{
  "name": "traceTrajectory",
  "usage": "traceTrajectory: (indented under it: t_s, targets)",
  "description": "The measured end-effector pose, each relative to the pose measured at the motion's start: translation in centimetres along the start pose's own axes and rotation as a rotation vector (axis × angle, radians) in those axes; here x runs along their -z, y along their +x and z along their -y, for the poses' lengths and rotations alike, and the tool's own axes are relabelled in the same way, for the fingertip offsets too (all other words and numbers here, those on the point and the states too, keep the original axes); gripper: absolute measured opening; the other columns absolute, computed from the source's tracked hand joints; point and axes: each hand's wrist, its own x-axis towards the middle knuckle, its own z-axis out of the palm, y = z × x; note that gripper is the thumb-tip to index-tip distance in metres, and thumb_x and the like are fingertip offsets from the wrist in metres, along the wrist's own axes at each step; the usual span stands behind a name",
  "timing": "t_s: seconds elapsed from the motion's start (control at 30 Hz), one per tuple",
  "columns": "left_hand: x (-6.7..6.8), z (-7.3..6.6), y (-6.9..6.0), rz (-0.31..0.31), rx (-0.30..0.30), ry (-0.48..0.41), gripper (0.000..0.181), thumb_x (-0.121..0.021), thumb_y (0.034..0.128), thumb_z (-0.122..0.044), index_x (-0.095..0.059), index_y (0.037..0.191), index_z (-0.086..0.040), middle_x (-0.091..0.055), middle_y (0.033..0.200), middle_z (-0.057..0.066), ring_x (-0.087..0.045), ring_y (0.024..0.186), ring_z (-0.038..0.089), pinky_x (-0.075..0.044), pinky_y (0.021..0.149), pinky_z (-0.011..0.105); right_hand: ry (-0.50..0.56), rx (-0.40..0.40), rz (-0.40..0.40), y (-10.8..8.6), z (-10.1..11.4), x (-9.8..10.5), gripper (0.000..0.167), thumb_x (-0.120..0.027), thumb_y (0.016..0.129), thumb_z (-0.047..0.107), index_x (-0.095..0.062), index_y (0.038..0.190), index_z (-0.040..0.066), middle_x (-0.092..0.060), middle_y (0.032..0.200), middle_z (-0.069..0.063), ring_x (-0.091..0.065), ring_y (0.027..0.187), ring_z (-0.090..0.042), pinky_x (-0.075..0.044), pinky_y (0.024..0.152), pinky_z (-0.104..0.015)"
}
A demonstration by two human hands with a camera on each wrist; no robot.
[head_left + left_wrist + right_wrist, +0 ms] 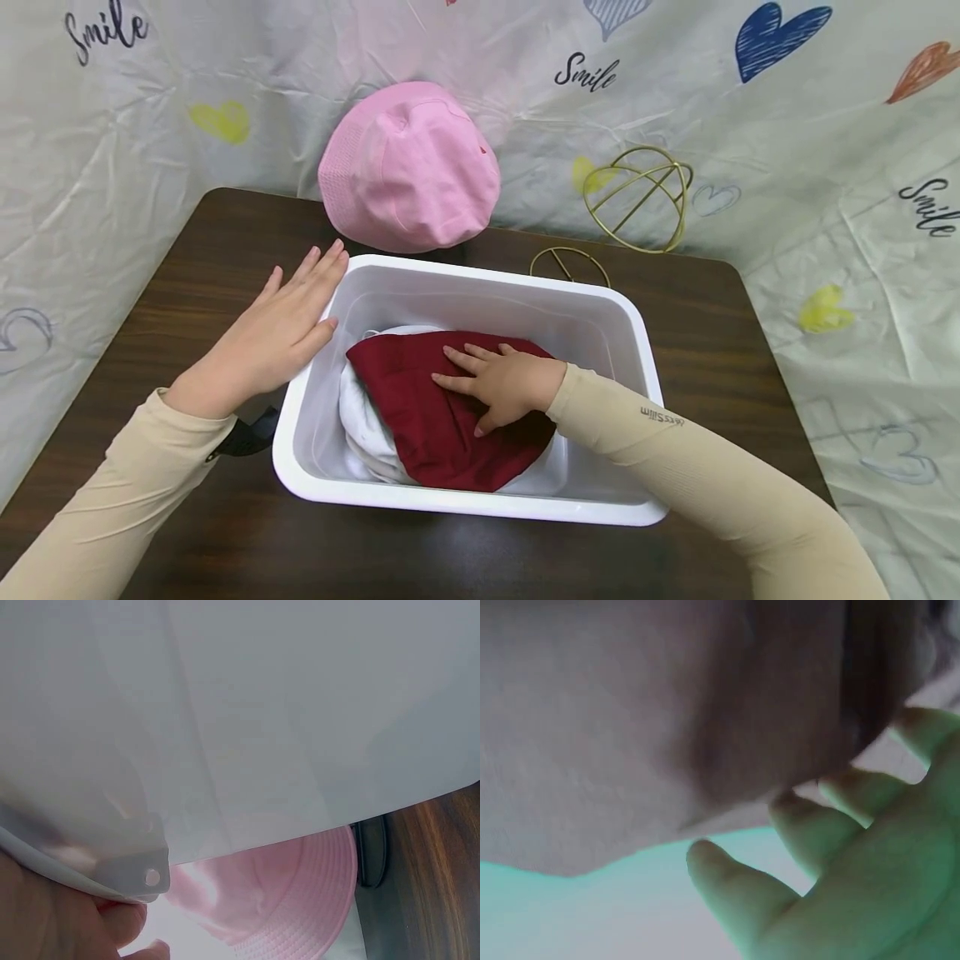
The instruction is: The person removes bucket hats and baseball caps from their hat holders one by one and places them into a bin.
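Dark red cloth item (442,425) lies inside the white bin (465,501), draped over a bundle of white cloth (366,421) that shows along its left side. Right hand (506,379) rests on the red cloth's upper right part, palm down, fingers spread and nearly straight, pointing left; it grips nothing that I can see. Left hand (281,329) lies along the bin's left rim, fingers extended toward the far left corner, the thumb set apart; the hands are well apart from each other. Key relation, as I judge it: the right hand is the nearer one, already touching the red cloth, most of which spreads left and toward the person from those fingers; from the left hand it lies to the right and lower down, beyond the bin wall. Cloth's longer axis seems to run left to right, roughly with the bin's, though its crumpled outline makes this uncertain. Behind the bin: pink hat (412,167) to the left, its support hidden; bare gold wire stand (643,249) to the right. Surface (465,558) dark wood-grain.
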Motion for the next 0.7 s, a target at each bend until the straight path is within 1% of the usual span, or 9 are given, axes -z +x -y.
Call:
traceTrajectory:
  t_s: [0.07,0.13,0.23,0.3,0.37,0.47,0.57,0.63,0.7]
  targets:
    - [0.0,0.0,0.1,0.003,0.000,-0.002,0.062,-0.039,0.0978,-0.020,-0.012,0.151,-0.005,-0.007,0.158,0.009,-0.003,0.144,0.029,-0.009,0.107,0.063,0.038,0.009,-0.019,-0.2,-0.2,0.3,0.080,-0.067,0.085,0.041,-0.024,0.151,0.028,-0.008,0.158,-0.005,-0.010,0.143,-0.028,-0.020,0.108,-0.056]
    - [0.0,0.0,0.1,0.000,0.000,0.004,0.062,-0.039,0.0977,-0.020,-0.012,0.151,-0.004,-0.008,0.158,0.009,-0.004,0.144,0.029,-0.009,0.107,0.064,0.052,0.032,-0.060,-0.4,-0.5,0.6,0.075,-0.067,0.085,0.039,-0.030,0.149,0.025,-0.017,0.157,-0.007,-0.017,0.142,-0.028,-0.024,0.108,-0.054]
    - [0.0,0.0,0.1,-0.009,-0.001,0.008,0.062,-0.039,0.0974,-0.020,-0.013,0.151,-0.004,-0.008,0.158,0.009,-0.005,0.144,0.029,-0.010,0.107,0.064,0.035,0.092,-0.165,-0.6,-0.8,1.0,0.068,-0.069,0.085,0.034,-0.041,0.144,0.016,-0.035,0.149,-0.010,-0.031,0.137,-0.026,-0.031,0.107,-0.045]
    - [-0.1,0.1,0.0,-0.014,-0.004,0.009,0.062,-0.040,0.0972,-0.019,-0.013,0.151,-0.004,-0.009,0.158,0.009,-0.005,0.144,0.029,-0.010,0.106,0.064,0.026,0.130,-0.237,-0.7,-1.0,1.1,0.063,-0.070,0.085,0.031,-0.047,0.139,0.011,-0.047,0.140,-0.011,-0.042,0.129,-0.024,-0.035,0.104,-0.039]
    - [-0.1,0.1,0.0,-0.016,-0.008,0.006,0.062,-0.040,0.0972,-0.019,-0.013,0.151,-0.004,-0.008,0.158,0.009,-0.005,0.144,0.029,-0.010,0.107,0.064,0.026,0.162,-0.292,-0.8,-1.1,1.3,0.058,-0.071,0.084,0.028,-0.051,0.135,0.008,-0.055,0.130,-0.009,-0.050,0.121,-0.022,-0.038,0.102,-0.035]
    - [-0.1,0.1,0.1,-0.020,-0.011,0.003,0.062,-0.039,0.0973,-0.019,-0.013,0.151,-0.004,-0.008,0.158,0.009,-0.005,0.144,0.029,-0.010,0.107,0.064,0.034,0.208,-0.341,-0.8,-1.2,1.4,0.053,-0.072,0.084,0.025,-0.055,0.131,0.006,-0.059,0.121,-0.007,-0.055,0.112,-0.020,-0.042,0.097,-0.033]
    - [-0.2,0.1,0.0,-0.022,-0.009,-0.001,0.062,-0.039,0.0973,-0.019,-0.013,0.151,-0.004,-0.008,0.158,0.009,-0.005,0.144,0.029,-0.009,0.107,0.063,0.033,0.245,-0.380,-0.9,-1.2,1.6,0.047,-0.072,0.083,0.022,-0.059,0.125,0.005,-0.061,0.117,-0.006,-0.057,0.107,-0.019,-0.045,0.093,-0.032]
    - [-0.2,0.1,0.0,-0.022,-0.009,-0.004,0.062,-0.039,0.0974,-0.019,-0.013,0.151,-0.004,-0.008,0.158,0.009,-0.005,0.144,0.029,-0.009,0.107,0.063,0.033,0.257,-0.410,-0.9,-1.2,1.7,0.043,-0.073,0.082,0.020,-0.061,0.121,0.006,-0.063,0.114,-0.005,-0.058,0.104,-0.018,-0.047,0.090,-0.032]
    - [-0.2,0.1,0.0,-0.024,-0.012,-0.009,0.062,-0.039,0.0974,-0.019,-0.013,0.151,-0.004,-0.008,0.158,0.009,-0.005,0.144,0.029,-0.009,0.107,0.063,0.044,0.251,-0.432,-1.0,-1.2,1.9,0.038,-0.073,0.082,0.019,-0.063,0.117,0.007,-0.064,0.110,-0.003,-0.060,0.100,-0.016,-0.049,0.087,-0.032]
